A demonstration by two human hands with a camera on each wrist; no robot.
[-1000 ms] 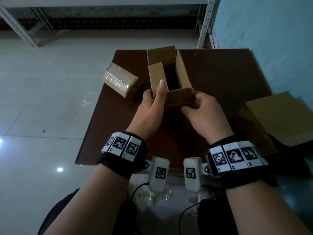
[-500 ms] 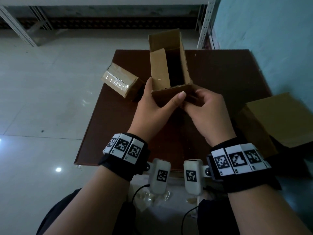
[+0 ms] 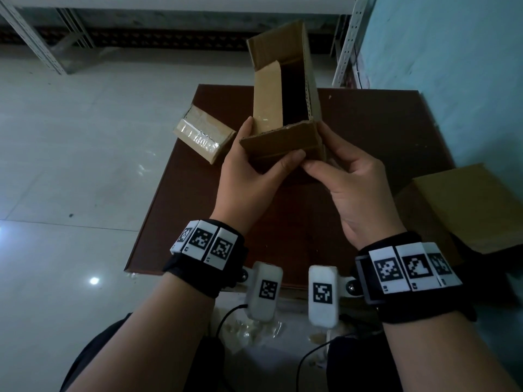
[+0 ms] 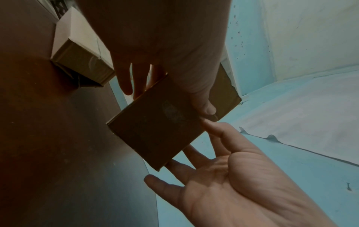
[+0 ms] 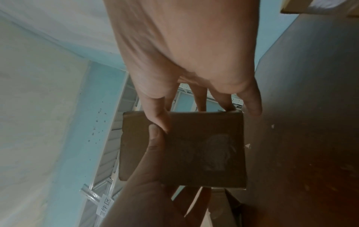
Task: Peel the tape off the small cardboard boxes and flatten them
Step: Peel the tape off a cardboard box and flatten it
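An opened cardboard box [image 3: 285,114] is held up over the brown table [image 3: 382,142], its open end facing me and its flaps spread. My left hand [image 3: 254,171] grips the near end, thumb on the near flap [image 4: 155,130] and fingers behind the left wall. My right hand [image 3: 348,176] holds the right side, thumb on that same flap [image 5: 194,147] and fingers behind. The two thumbs nearly meet. A second small box [image 3: 202,135], still wrapped in shiny tape, lies at the table's left edge.
A larger cardboard box [image 3: 475,210] sits low to the right of the table. A blue wall [image 3: 452,52] runs along the right side. Metal shelving [image 3: 348,38] stands behind the table. Clear tape scraps [image 3: 249,329] lie on my lap. Pale tiled floor [image 3: 70,151] spreads to the left.
The open box has been lifted off the table and tipped toward me. My left thumb has shifted from the box's left wall to the near flap, meeting my right thumb.
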